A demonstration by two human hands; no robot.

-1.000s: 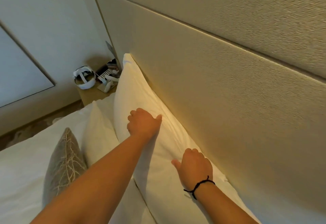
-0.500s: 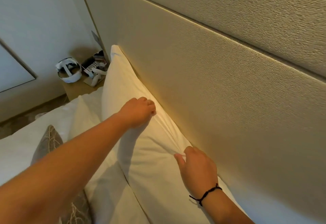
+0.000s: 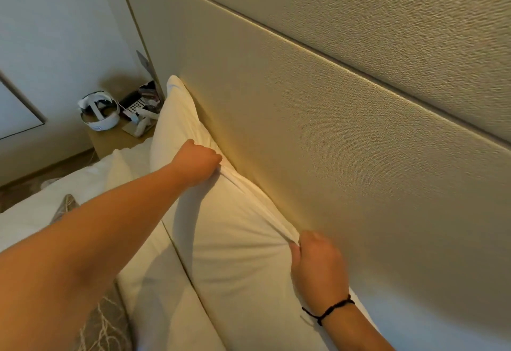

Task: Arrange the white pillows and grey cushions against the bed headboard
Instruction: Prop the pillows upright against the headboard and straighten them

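Both hands are being closed on the top edge of a white pillow (image 3: 235,240) standing against the beige headboard (image 3: 318,129) at centre frame. Its edge fabric is being pinched by the left hand (image 3: 197,164) higher up and by the right hand (image 3: 318,262), with a black wrist cord (image 3: 329,309), lower right. A second white pillow (image 3: 160,281) is lying just beside it, and a grey patterned cushion (image 3: 102,323) is showing at the lower left. A bedside table (image 3: 116,137) is being crowded by a white headset (image 3: 98,114) at upper left.
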